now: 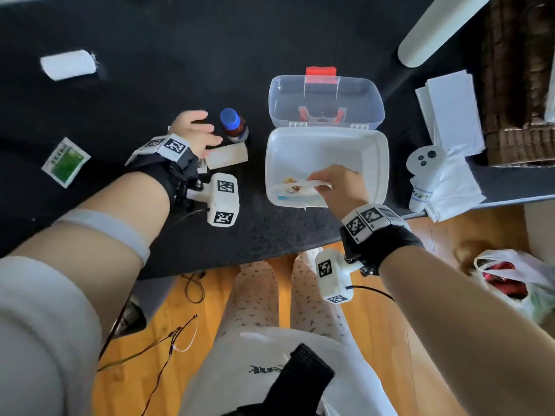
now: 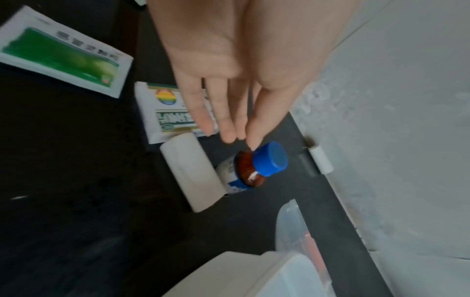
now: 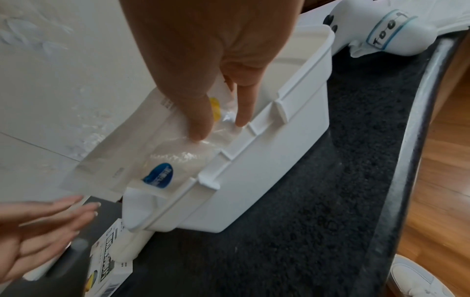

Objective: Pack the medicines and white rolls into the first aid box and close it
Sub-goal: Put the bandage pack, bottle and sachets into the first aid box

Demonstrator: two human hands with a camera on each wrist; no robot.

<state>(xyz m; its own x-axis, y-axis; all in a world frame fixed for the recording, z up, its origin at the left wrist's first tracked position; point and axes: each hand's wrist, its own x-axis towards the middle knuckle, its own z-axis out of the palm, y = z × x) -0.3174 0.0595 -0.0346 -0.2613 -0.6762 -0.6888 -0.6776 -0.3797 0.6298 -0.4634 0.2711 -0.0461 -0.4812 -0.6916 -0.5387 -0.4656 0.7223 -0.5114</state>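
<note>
The white first aid box [image 1: 318, 148] stands open on the dark table, its clear lid [image 1: 326, 100] tipped back. My right hand [image 1: 318, 184] pinches a flat clear packet [image 3: 152, 156] between thumb and finger and holds it slanted over the box wall [image 3: 267, 156], partly inside. My left hand [image 2: 229, 130] hovers with straight fingers, holding nothing, just above a brown bottle with a blue cap [image 2: 257, 166]. A white roll [image 2: 193, 172] lies against the bottle, beside a small medicine carton [image 2: 172, 112]. A green sachet [image 1: 64, 162] and a second white roll [image 1: 67, 64] lie farther left.
A white controller [image 1: 423, 175] and stacked white papers [image 1: 450, 115] sit right of the box, with a wicker basket [image 1: 522, 85] behind them. The table's front edge runs just below the box. A plastic bag [image 1: 510, 280] lies on the wooden floor.
</note>
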